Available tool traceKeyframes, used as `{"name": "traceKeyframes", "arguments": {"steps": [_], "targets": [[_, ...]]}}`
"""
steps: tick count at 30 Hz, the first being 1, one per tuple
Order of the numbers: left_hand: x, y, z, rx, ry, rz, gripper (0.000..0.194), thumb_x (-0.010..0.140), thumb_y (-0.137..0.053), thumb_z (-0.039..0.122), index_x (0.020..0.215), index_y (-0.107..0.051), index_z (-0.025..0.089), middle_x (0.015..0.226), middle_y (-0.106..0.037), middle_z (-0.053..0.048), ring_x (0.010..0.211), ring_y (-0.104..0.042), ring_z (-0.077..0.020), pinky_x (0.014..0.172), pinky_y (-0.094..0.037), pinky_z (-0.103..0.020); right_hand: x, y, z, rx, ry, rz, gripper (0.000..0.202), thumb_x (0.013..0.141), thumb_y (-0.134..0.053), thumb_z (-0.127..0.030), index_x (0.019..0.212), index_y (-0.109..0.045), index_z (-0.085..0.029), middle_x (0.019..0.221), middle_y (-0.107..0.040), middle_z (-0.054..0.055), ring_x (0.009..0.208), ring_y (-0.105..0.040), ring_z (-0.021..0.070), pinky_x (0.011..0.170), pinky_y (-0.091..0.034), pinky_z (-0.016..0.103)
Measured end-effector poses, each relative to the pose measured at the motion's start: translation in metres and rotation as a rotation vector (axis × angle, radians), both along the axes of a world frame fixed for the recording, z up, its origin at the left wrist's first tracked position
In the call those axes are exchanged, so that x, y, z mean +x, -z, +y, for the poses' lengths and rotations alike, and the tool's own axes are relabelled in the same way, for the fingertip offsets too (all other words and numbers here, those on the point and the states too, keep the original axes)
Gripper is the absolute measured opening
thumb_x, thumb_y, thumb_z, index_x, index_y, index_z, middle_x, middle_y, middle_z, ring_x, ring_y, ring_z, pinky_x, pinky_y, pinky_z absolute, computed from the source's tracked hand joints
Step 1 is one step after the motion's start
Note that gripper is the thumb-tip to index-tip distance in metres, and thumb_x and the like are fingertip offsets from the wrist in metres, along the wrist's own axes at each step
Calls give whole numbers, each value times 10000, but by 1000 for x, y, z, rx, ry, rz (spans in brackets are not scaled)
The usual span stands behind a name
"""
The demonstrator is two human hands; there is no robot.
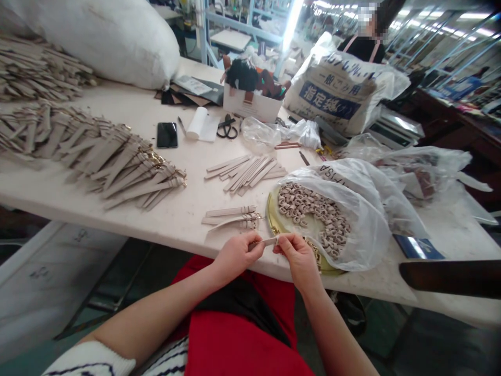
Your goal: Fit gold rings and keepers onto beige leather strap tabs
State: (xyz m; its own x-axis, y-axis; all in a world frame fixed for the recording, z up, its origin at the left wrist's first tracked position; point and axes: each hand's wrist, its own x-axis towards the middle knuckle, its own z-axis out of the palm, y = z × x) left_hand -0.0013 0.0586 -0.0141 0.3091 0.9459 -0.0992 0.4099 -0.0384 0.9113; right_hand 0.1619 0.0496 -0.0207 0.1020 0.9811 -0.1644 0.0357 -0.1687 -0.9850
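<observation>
Strap's end hidden by fingers (pixel 254 245)

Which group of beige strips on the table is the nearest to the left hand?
The small group just beyond the left hand, with metal pieces at its right end; the loose strips and the big heaps lie farther away.

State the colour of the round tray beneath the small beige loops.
The round tray is yellow-green, shown best in the head view.
</observation>
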Motion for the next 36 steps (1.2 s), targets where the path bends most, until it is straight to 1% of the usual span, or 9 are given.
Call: {"name": "traceKeyframes", "arguments": {"steps": [3, 6, 10, 16, 19, 22, 26, 32, 36], "targets": [[0, -2, 1, -21, 94, 47, 254, 793, -436, 346, 649, -542, 165, 536, -417, 49, 517, -369, -81, 499, -250, -206, -2, 2, -6, 49, 1, -16, 196, 697, -663, -350, 776, -576, -193, 589, -564, -40, 555, -524, 107, 582, -416, 244], [1, -2, 1, -94, 138, -24, 265, 799, -428, 368, 675, -544, 164, 539, -433, 47, 510, -372, -81, 487, -256, -202, -5, 7, -8, -20, -73, 40, 229, 692, -662, -349, 842, -588, -193, 606, -573, -38, 564, -535, 109, 579, -412, 244], [-1, 2, -1, -302, 160, -256, 184, 797, -423, 297, 910, -483, 166, 602, -494, 50, 488, -401, -70, 468, -303, -180, -8, 12, -11, -99, -69, 109, 224, 693, -669, -359, 815, -592, -187, 599, -570, -43, 561, -519, 97, 595, -406, 236], [-3, 7, -3, -324, 45, -313, 165, 741, -431, 147, 899, -393, 175, 650, -566, 34, 484, -432, -59, 466, -313, -167, -20, 7, -23, -68, -37, 338, 351, 796, -496, -515, 793, -605, -182, 659, -606, 8, 620, -542, 132, 623, -432, 272], [-2, 5, -6, -310, 36, -329, 149, 752, -447, 176, 880, -371, 188, 674, -598, 26, 521, -497, -76, 508, -360, -183, -23, 6, -26, -102, -39, 351, 296, 783, -547, -467, 713, -586, -183, 625, -586, -10, 593, -522, 118, 599, -420, 245], [-4, 2, -9, -264, 40, -248, 144, 763, -467, 233, 870, -379, 192, 679, -600, 25, 567, -541, -102, 547, -388, -205, -23, 10, -27, -243, -86, 418, 223, 708, -664, -389, 786, -576, -200, 629, -566, -44, 553, -489, 91, 561, -399, 210], [-8, 4, -10, -158, 26, 35, 156, 755, -501, 303, 837, -437, 187, 672, -580, 18, 607, -542, -130, 551, -365, -221, -21, 14, -29, -396, -207, 564, 239, 697, -680, -369, 809, -571, -188, 652, -572, -34, 537, -482, 78, 546, -397, 196], [-13, 6, -11, -149, 116, 177, 244, 765, -487, 420, 804, -508, 180, 656, -585, 13, 600, -527, -136, 522, -330, -215, -22, 14, -32, -377, -207, 631, 232, 683, -690, -331, 689, -508, -187, 667, -567, -30, 605, -519, 104, 605, -424, 227], [-19, -1, -15, -228, 236, 105, 240, 781, -470, 390, 821, -556, 169, 629, -600, 15, 587, -539, -127, 535, -347, -206, -20, 18, -32, -211, -87, 377, 266, 746, -612, -387, 674, -452, -187, 637, -511, -44, 582, -480, 98, 592, -406, 233]]}}
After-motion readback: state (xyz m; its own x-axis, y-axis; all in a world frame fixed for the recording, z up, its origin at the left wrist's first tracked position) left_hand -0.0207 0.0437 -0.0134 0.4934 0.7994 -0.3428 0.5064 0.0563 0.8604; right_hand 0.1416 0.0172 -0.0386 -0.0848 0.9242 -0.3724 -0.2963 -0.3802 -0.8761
